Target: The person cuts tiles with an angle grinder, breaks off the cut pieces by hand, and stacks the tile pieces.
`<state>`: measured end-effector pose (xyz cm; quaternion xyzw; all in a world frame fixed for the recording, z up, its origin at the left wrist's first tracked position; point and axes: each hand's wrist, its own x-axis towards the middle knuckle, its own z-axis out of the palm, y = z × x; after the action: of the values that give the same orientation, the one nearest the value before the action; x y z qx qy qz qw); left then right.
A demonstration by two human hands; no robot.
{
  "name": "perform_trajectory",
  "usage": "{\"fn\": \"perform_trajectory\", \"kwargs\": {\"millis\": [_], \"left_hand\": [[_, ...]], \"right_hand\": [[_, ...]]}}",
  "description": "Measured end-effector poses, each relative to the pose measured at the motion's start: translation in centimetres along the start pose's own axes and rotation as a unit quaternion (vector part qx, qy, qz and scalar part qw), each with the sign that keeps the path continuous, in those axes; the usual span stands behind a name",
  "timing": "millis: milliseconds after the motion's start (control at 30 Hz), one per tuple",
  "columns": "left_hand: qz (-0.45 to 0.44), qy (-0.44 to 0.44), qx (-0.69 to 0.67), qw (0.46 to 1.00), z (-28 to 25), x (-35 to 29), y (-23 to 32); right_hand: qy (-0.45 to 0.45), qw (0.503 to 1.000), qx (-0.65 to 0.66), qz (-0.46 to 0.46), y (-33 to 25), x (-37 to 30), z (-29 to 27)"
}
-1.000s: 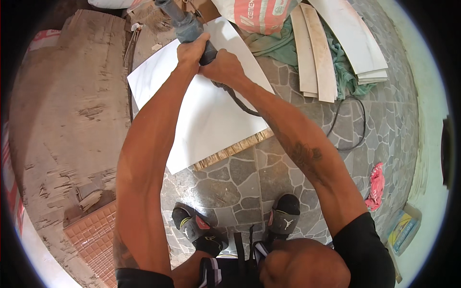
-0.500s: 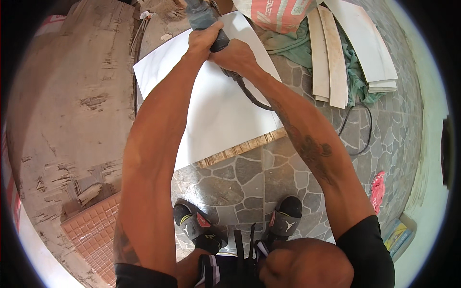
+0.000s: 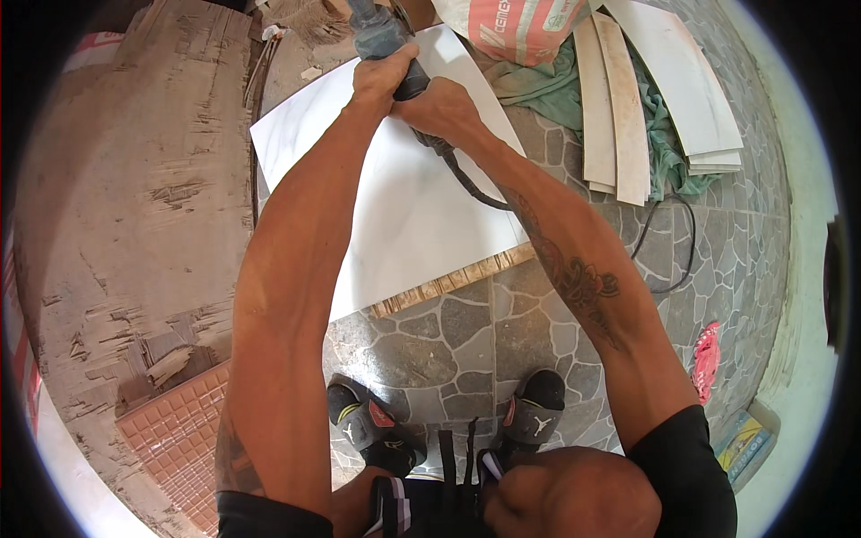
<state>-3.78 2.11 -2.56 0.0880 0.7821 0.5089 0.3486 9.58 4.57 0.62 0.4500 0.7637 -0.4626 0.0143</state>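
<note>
At the top of the view, both my hands hold a dusty dark grey angle grinder [image 3: 381, 38]. My left hand [image 3: 381, 76] is wrapped round the middle of its body. Just behind it, my right hand [image 3: 441, 109] grips the rear end, where the black cord [image 3: 473, 188] comes out. The grinder lies over the far part of a large white tile [image 3: 421, 233] with faint grey veining. Its front end is partly cut off by the picture's edge, so I cannot tell whether the disc touches the tile. A strip of wood [image 3: 453, 280] shows under the tile's near edge.
Worn plywood [image 3: 134, 197] lies along the left, with brown gridded tiles [image 3: 175, 430] below it. At the upper right are a red-and-white sack [image 3: 516, 31], green cloth [image 3: 560, 90] and cut tile strips [image 3: 619, 108]. My sandalled feet [image 3: 538, 408] stand on the stone-patterned floor [image 3: 413, 345].
</note>
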Motion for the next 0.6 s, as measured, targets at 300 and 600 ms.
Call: {"fn": "perform_trajectory", "kwargs": {"millis": [300, 600], "left_hand": [[0.006, 0.005, 0.000, 1.000, 0.1, 1.1, -0.3], [-0.001, 0.006, 0.008, 1.000, 0.6, 0.5, 0.2]], "right_hand": [[-0.005, 1.000, -0.002, -0.009, 0.0, 0.2, -0.1], [-0.003, 1.000, -0.002, -0.001, 0.6, 0.7, -0.2]]}}
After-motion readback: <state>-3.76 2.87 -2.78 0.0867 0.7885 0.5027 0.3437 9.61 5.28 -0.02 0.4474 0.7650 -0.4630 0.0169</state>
